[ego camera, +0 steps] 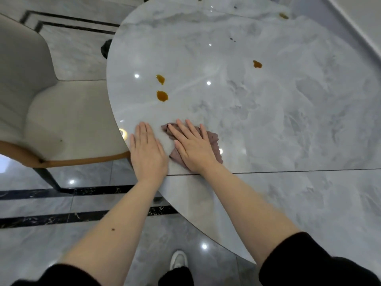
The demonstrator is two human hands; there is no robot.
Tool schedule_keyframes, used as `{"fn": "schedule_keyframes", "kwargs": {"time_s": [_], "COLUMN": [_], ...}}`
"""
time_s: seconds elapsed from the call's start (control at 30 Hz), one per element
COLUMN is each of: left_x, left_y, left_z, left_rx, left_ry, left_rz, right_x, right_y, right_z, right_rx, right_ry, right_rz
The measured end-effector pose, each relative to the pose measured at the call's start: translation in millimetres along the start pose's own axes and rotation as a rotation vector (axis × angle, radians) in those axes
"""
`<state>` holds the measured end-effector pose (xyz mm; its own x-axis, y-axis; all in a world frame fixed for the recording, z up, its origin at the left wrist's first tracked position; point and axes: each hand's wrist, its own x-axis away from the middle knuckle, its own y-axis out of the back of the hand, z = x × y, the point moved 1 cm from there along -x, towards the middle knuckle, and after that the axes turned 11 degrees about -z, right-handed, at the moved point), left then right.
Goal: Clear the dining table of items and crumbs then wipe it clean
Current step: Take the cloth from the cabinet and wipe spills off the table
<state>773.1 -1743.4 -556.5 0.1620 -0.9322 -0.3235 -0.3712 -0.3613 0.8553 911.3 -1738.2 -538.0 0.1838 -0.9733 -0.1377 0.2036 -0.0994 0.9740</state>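
Grey marbled floor tiles (86, 56) with black border strips run under a round, glossy grey marble table (268, 112); a cream padded chair (51, 112) with a tan trim stands just beside the table's left edge. On the tabletop a crumpled mauve cloth (213, 139) lies near the near-left rim; the right hand (192, 145) presses flat on it, fingers straight and spread, gripping nothing. The left hand (147, 149) lies flat on the bare surface just beside the cloth, fingers straight and together, holding nothing. Beyond the hands two amber-brown spills (161, 87) sit close together; a third spill (257, 64) lies farther right, and a fourth (283, 16) near the far rim. A few small dark crumbs (233, 39) dot the far part of the table. Black sleeves (309, 263) are pushed up both forearms; a white shoe (179, 260) shows on the floor below.
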Motion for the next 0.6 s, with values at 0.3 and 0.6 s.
{"fn": "schedule_keyframes", "kwargs": {"time_s": [0.3,0.6], "left_x": [-20.6,-147.5], "left_y": [0.5,-17.1], "left_z": [7.6,32.3], "left_rx": [-0.027,0.017], "left_ry": [-0.02,-0.092], "left_rz": [-0.025,-0.075], "right_x": [-88.5,-80.4], "right_y": [-7.5,5.4], "right_z": [-4.6,1.2], "right_rx": [-0.253,-0.343], "right_ry": [-0.067,0.002], "right_rz": [-0.1,-0.207]}}
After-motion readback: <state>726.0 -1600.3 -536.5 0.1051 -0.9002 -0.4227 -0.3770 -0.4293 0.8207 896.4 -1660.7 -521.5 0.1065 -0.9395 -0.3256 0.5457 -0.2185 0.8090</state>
